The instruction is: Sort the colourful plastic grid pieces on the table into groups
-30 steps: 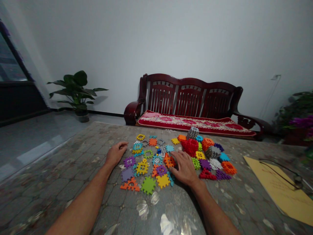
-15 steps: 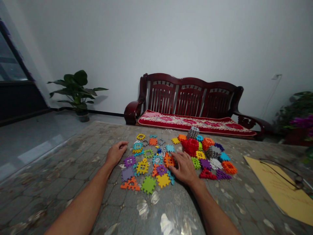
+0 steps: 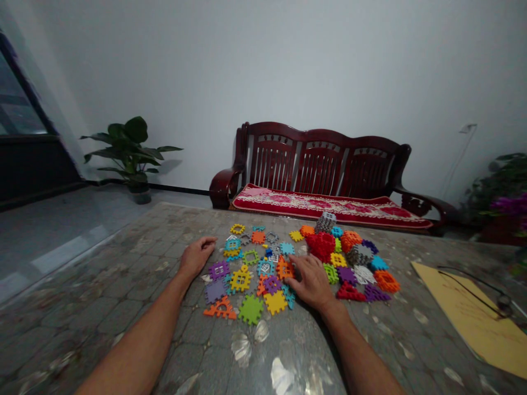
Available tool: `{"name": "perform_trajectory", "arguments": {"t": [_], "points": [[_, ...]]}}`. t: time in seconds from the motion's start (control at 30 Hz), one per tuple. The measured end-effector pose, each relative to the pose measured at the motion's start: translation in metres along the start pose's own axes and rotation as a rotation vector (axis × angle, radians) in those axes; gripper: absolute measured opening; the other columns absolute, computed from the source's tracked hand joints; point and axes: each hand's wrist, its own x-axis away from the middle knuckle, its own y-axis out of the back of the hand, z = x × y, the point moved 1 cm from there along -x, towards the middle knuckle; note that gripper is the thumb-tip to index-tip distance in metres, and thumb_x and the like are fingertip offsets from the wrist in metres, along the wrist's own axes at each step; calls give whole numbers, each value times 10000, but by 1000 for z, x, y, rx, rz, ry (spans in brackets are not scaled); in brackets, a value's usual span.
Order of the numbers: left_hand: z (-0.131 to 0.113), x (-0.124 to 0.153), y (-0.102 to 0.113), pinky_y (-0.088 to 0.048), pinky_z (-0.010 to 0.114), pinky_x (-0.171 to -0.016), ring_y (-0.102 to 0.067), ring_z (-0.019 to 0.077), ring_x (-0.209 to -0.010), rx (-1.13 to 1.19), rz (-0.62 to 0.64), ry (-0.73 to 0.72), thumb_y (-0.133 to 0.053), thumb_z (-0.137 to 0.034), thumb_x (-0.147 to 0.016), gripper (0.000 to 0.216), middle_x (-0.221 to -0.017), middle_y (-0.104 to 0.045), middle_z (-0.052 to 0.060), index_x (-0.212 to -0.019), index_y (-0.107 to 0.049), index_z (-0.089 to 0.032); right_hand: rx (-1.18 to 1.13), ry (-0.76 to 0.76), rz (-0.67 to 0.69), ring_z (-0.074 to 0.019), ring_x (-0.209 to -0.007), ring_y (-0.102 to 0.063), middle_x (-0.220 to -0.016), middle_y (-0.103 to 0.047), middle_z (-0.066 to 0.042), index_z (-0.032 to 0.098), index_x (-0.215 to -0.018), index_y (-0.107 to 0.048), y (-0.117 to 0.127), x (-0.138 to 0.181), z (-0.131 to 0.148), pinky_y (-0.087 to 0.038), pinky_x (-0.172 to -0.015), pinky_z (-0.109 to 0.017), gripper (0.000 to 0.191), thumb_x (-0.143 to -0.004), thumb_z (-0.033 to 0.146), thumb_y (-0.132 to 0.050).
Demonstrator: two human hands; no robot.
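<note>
1. Almost nothing moves since the earlier frame: the left hand (image 3: 197,257) and right hand (image 3: 310,277) keep their places, the pieces lie as before, and only the view itself shifts very slightly.
2. Left grip: the hand rests on the desk (image 3: 140,269) just left of the spread, fingers loosely bent, thumb a little apart from them; nothing shows in it.
3. Right grip: thumb and fingers are apart at the right edge of an orange piece (image 3: 285,267). The fingertips are at or on that edge; whether they press it, I cannot tell. It is not lifted.
4. The orange piece lies between the hands, nearer the right one, behind a purple piece (image 3: 272,285) and a yellow piece (image 3: 275,303).
5. Done, as far as it shows: right of the right hand, a group includes bulky shapes that look stacked or joined, among them a red block (image 3: 321,247), a grey block (image 3: 361,254) and a grey stack (image 3: 326,222).
6. Left, in my judgement: the pieces between the hands look mostly flat and loose, like the green piece (image 3: 251,310) at the near edge. Some overlap; whether any interlock is too small to tell.
</note>
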Motion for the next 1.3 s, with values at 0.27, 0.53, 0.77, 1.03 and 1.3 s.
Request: {"name": "perform_trajectory", "arguments": {"t": [0.27, 0.53, 0.77, 1.03, 1.3], "points": [[5, -2, -3, -526, 296, -778, -699, 215, -866, 16, -14, -9, -523, -354, -776, 365, -961, -773, 53, -1036, -721, -192, 14, 38, 15, -273, -992, -606, -1046, -703, -90, 215, -1296, -597, -6, 0, -6, -473, -901, -421, 526, -831, 417, -734], [0, 0, 0, -522, 286, -775, -697, 211, -859, -25, -2, -5, -515, -379, -785, 369, -965, -771, 48, -1033, -723, -202, -65, 83, -107, -262, -1000, -624, -1076, -701, -105, 205, -1329, -573, 5, -3, -2, -500, -896, -414, 523, -861, 398, -699], [1, -4, 0, -523, 287, -728, -706, 221, -854, -41, 17, -11, -523, -417, -775, 380, -933, -777, 47, -1019, -729, -210, -291, -205, -248, -270, -1108, -633, -1196, -693, -92, 266, -1358, -550, 47, -18, -23, -493, -978, -460, 538, -851, 404, -665], [4, -6, 1, -519, 299, -761, -701, 233, -885, -96, 40, -31, -500, -438, -773, 417, -988, -774, 49, -1043, -728, -218, -445, -470, -386, -280, -1089, -664, -1177, -706, -138, 184, -1383, -509, 84, -33, -95, -501, -967, -465, 701, -791, 523, -671], [8, -8, -1, -521, 296, -719, -700, 241, -860, -138, 27, -28, -500, -460, -774, 411, -963, -776, 48, -1019, -738, -232, -16, -474, -245, -295, -1037, -670, -1105, -739, -85, 246, -1337, -557, 111, -33, -206, -505, -921, -480, 630, -766, 483, -680]]}}
